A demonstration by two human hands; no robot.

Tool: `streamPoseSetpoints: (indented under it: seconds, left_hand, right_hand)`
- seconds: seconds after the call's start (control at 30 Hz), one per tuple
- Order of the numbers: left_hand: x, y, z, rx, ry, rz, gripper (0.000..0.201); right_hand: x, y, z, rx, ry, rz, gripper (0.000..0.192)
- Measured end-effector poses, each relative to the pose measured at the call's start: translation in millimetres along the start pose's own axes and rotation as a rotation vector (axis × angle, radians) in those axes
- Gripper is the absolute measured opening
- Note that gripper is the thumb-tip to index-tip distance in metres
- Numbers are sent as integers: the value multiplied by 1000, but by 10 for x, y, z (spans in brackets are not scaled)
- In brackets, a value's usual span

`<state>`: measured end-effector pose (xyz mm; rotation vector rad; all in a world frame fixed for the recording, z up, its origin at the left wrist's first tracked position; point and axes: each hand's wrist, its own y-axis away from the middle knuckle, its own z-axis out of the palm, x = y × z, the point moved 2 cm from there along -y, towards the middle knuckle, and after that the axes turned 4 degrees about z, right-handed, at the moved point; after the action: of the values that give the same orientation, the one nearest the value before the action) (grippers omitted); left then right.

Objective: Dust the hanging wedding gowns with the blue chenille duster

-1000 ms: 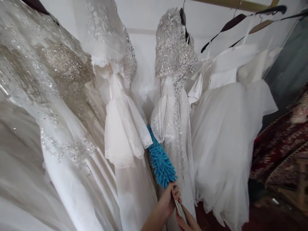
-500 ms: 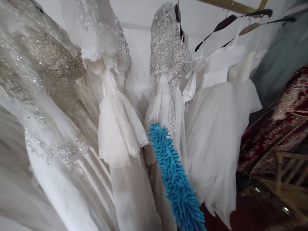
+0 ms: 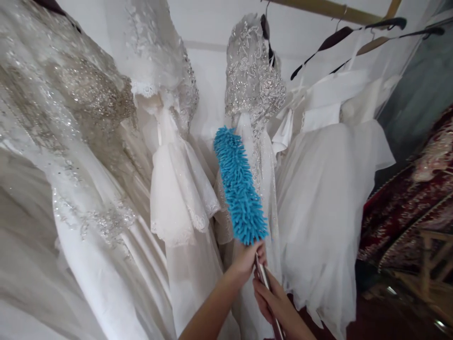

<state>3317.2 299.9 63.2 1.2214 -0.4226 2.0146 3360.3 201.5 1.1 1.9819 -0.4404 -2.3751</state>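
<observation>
A duster [image 3: 240,189] with a fluffy blue microfibre head tilts upward in front of the hanging dresses. Just below its head, my left hand [image 3: 249,259] is closed around the top of the metal handle. Lower on the same handle, my right hand [image 3: 271,295] is wrapped with its fingers closed. Behind the duster hangs a white beaded dress [image 3: 253,89] with a silvery bodice. Whether the blue head touches the fabric I cannot tell.
More white gowns hang at left, one with a lace-edged peplum [image 3: 180,198], another sequinned [image 3: 92,94]. A plain white dress [image 3: 318,179] hangs right under dark hangers [image 3: 336,38] on a wooden rail [image 3: 318,9]. Beyond are a dark red embroidered garment [image 3: 410,203] and a wooden frame [image 3: 426,264].
The duster head has moved up and slightly left. Both my hands, out of sight before, now show on its handle. The dresses sit slightly further right in view.
</observation>
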Motion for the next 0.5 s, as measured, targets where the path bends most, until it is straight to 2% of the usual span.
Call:
streamPoseSetpoints:
  seconds: [0.1, 0.2, 0.37, 0.5]
  left_hand:
    - [323, -137, -118, 78, 126, 64, 51]
    - [505, -232, -262, 120, 192, 85, 51]
    - [622, -320, -480, 161, 236, 72, 50]
    - [578, -352, -601, 180, 256, 19, 49]
  right_hand:
    - [-274, -255, 211, -93, -117, 5, 54]
    - [-425, -461, 351, -146, -146, 49, 53]
    - [-506, -679, 514, -162, -175, 62, 50]
    - [-489, -724, 587, -155, -196, 90, 52]
